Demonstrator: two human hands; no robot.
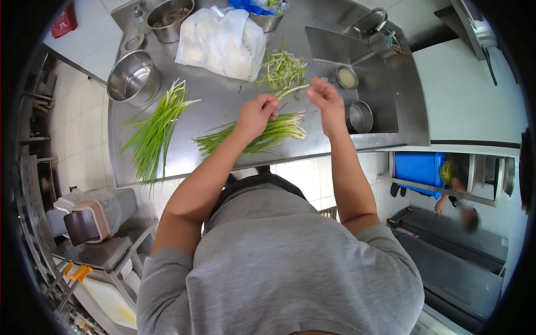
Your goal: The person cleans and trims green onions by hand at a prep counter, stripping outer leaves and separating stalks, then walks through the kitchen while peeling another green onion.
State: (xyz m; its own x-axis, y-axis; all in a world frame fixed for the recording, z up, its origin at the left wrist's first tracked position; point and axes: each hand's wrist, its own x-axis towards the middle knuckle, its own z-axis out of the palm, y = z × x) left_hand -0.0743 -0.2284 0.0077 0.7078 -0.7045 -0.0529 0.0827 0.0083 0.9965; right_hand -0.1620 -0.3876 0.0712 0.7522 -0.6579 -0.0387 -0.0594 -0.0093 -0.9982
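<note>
My left hand [258,115] is closed on a scallion [291,90], whose pale end points right. At that end the thumb and fingers of my right hand [328,105] come together around the tip. Just below my hands lies a bunch of scallions [279,129], white ends to the right, partly hidden by my left forearm. A second scallion bunch [159,131] rests farther left, its green tips reaching the counter's front edge. Beyond my hands is a loose heap of scallion trimmings [283,69].
A steel pot [134,79] stands at the left, near a filled white plastic bag [220,43]. Another pot [170,21] with dark contents is behind. On the right, the sink [385,100] holds two round containers. A person [459,187] is at the lower right.
</note>
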